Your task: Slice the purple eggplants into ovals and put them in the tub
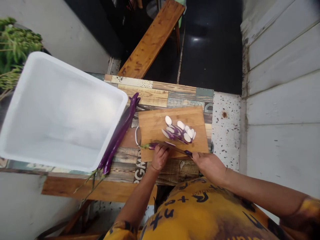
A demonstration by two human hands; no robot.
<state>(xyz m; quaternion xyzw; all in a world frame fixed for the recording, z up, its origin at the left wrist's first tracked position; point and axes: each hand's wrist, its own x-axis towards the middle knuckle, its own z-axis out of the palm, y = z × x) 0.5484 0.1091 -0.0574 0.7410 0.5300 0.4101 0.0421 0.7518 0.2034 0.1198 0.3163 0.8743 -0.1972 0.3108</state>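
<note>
The right hand (208, 166) is clamped around the dark handle of a long steel kitchen knife (172, 149), holding its blade across a slender purple eggplant (152, 146). The left hand (160, 157) is curling over that eggplant at the near edge of a rectangular bamboo cutting board (155, 125). The firm, light, smooth-skinned eggplant is looking slippery, best held close behind the blade. Pale oval slices (180, 128) are lying at twelve o'clock; two whole purple eggplants (120, 130) and a white plastic tub (75, 71) are sitting at nine o'clock on the patchwork-wood tabletop (155, 95).
</note>
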